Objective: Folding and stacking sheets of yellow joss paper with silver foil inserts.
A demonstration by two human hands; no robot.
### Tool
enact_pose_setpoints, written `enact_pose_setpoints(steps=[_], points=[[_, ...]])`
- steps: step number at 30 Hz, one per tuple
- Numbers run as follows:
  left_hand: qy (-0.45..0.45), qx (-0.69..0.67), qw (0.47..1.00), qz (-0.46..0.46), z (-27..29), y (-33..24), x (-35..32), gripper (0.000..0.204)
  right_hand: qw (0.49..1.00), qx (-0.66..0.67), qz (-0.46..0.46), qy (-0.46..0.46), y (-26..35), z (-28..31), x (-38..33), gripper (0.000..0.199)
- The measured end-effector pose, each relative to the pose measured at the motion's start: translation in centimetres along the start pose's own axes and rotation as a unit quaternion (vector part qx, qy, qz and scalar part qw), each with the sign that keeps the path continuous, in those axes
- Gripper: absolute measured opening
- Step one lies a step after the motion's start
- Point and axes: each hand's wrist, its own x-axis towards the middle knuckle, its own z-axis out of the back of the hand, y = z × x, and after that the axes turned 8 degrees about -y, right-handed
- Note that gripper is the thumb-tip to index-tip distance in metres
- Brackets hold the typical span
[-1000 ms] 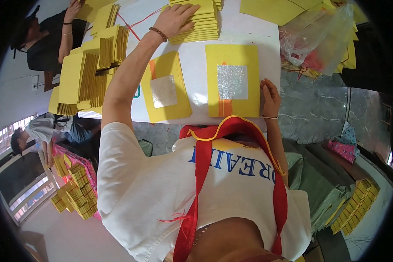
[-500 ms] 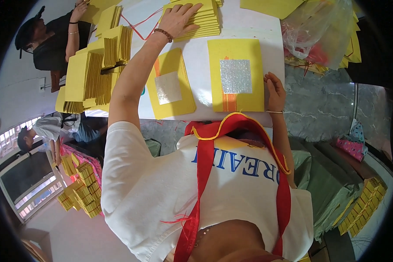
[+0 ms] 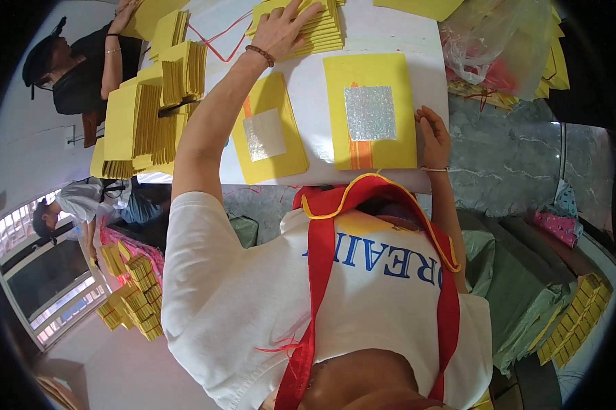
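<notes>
My left hand is stretched to the far side of the table, its fingers spread over a fanned stack of yellow paper packets. It is open, lying on top of the packets. Beside the table's right edge, my right hand rests with loosely bent fingers and nothing visible in it. Just left of it lies a large yellow paper stack bearing a silver glittery square and an orange stripe. A narrower yellow stack, also with a silvery square, sits tilted under my left forearm.
Several bundles of yellow paper crowd the table's left side, near a red string. A clear plastic bag stands at the far right. Co-workers are at the left. Green wrapped bales lie to my right.
The fingers of my left hand have shifted slightly on the packets. My right hand stays beside the large yellow stack. The whole view has shifted a little.
</notes>
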Motion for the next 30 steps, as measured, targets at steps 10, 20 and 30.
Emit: enact_pose_setpoints(steps=[10, 20, 30], points=[[0.141, 0.021, 0.990, -0.010, 0.3, 1.7, -0.2, 0.053, 1.000, 0.002, 0.009, 0.011, -0.3, -0.1, 0.2, 0.027], [0.141, 0.011, 0.989, -0.036, -0.1, 2.8, -0.5, 0.028, 1.000, 0.011, -0.005, 0.002, 0.5, -0.6, 0.1, 0.028], [-0.082, 0.007, 0.987, -0.137, -1.7, 2.4, -1.5, 0.037, 1.000, 0.011, -0.003, -0.004, 0.1, -0.3, -0.1, 0.027]])
